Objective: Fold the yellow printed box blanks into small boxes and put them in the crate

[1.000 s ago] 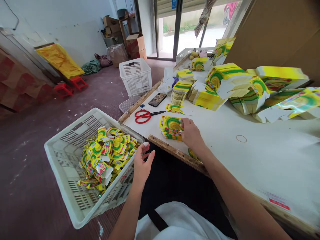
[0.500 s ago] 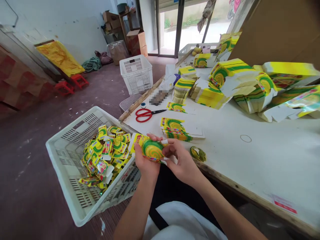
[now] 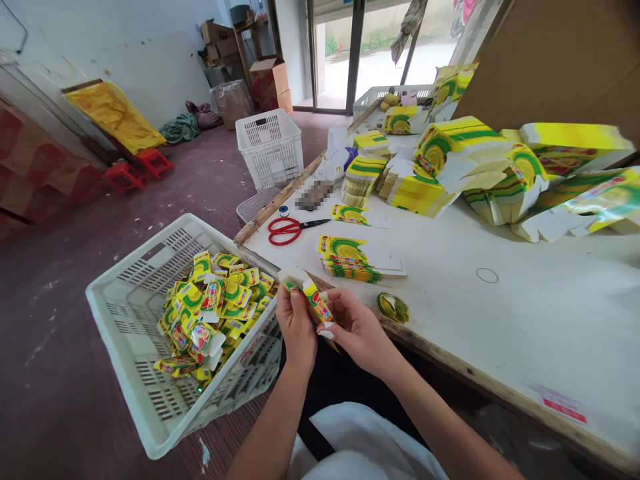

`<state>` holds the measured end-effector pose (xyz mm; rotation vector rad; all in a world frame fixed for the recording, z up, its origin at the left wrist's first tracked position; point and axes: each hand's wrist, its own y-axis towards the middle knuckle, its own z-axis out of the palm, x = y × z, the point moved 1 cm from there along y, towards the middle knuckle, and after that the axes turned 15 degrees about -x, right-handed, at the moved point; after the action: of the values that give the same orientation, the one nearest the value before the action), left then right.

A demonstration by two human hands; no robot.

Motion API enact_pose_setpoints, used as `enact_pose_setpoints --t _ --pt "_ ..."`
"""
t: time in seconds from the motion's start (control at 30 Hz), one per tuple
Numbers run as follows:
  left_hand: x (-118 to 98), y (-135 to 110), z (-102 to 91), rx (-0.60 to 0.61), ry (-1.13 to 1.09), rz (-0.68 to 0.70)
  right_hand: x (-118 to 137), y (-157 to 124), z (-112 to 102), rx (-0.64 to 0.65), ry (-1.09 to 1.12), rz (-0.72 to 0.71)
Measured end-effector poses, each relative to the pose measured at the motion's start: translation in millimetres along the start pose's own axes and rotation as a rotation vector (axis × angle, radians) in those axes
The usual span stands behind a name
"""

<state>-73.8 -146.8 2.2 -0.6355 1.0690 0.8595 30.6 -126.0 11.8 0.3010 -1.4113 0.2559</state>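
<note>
Between my two hands is a small yellow and green carton (image 3: 319, 301), its narrow printed side turned up and white flaps showing at both ends. My left hand (image 3: 296, 327) is closed round its left part, thumb on top. The fingers of my right hand (image 3: 357, 327) pinch the right end beside a white flap. Just beyond them on the table lies a short stack of flat cartons (image 3: 347, 257). To the left, a white plastic crate (image 3: 187, 223) holds a heap of folded cartons (image 3: 213, 310).
Red-handled scissors (image 3: 285, 231) lie near the table's corner beside a small spool (image 3: 284, 211). Bundles of flat cartons (image 3: 420, 193) line the table's back. A rubber band (image 3: 487, 275) and a crumpled green and yellow piece (image 3: 393, 307) rest on the white tabletop (image 3: 500, 333). Another crate (image 3: 270, 148) stands behind.
The carton has turned from its broad printed face to its narrow side and looks opened out into a box shape. Both hands have shifted their hold on it.
</note>
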Motion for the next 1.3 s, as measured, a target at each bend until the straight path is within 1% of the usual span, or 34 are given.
enact_pose_setpoints --t 0.07,0.13,0.23,0.27,0.33,0.4,0.43,0.47,0.5,0.53,0.57,0.63,0.67,0.7,0.73,0.8,0.83,0.87,0.93,0.97,1.0,1.03,1.1,1.2,1.3 --pt "-2 2 -1.8 -0.063 0.062 0.075 1 -2 2 0.006 -0.062 -0.056" --pt "-2 4 -3.9 -0.085 0.105 0.126 2 -2 1 -0.05 -0.214 -0.169" --pt "-3 5 -8.6 -0.031 0.17 0.178 6 3 -9 -0.182 -0.464 -0.406" --pt "-6 5 -10.6 -0.014 0.192 0.222 9 6 -14 -0.228 -0.522 -0.486" --pt "-19 6 -15.0 -0.014 0.215 0.394 17 11 -26 -0.308 -0.628 -0.634" --pt "-38 7 -18.7 -0.008 0.235 0.629 26 15 -35 -0.36 -0.756 -0.767" --pt "-47 7 -19.7 0.033 0.278 0.728 30 16 -37 -0.366 -0.825 -0.825" --pt "-55 8 -19.8 0.106 0.366 0.787 34 16 -38 -0.351 -0.885 -0.878" --pt "-61 9 -19.4 0.185 0.485 0.808 36 15 -37 -0.316 -0.926 -0.927" --pt "-64 10 -18.3 0.273 0.606 0.791 38 14 -35 -0.259 -0.941 -0.968" --pt "-65 12 -16.8 0.368 0.716 0.74 40 12 -33 -0.189 -0.933 -1.001" --pt "-59 14 -13.1 0.54 0.851 0.574 40 8 -28 -0.078 -0.878 -1.026" --pt "-55 14 -11.2 0.592 0.878 0.489 39 7 -27 -0.074 -0.838 -1.011" --pt "-50 13 -9.6 0.617 0.889 0.42 38 6 -27 -0.12 -0.787 -0.973" --pt "-45 11 -8.3 0.616 0.887 0.373 36 6 -29 -0.201 -0.72 -0.909" --pt "-36 6 -6.6 0.575 0.848 0.359 32 9 -33 -0.368 -0.523 -0.698" --pt "-33 2 -6.3 0.568 0.813 0.379 29 10 -34 -0.389 -0.396 -0.553" --pt "-30 -1 -6.3 0.574 0.774 0.405 27 12 -34 -0.355 -0.264 -0.389" --pt "-25 -6 -7.4 0.576 0.711 0.47 23 14 -30 -0.176 -0.018 -0.063" --pt "-23 -7 -8.3 0.576 0.692 0.497 23 15 -27 -0.082 0.084 0.066" --pt "-22 -8 -9.3 0.578 0.678 0.518 23 15 -25 -0.013 0.165 0.16" --pt "-21 -7 -10.3 0.584 0.668 0.53 24 16 -24 0.03 0.228 0.216" --pt "-20 -5 -11.6 0.597 0.647 0.533 28 18 -25 0.062 0.313 0.249" --pt "-19 -2 -11.0 0.598 0.613 0.525 29 21 -31 0.044 0.359 0.249" --pt "-18 -2 -8.6 0.602 0.602 0.504 24 19 -34 0.026 0.329 0.236"
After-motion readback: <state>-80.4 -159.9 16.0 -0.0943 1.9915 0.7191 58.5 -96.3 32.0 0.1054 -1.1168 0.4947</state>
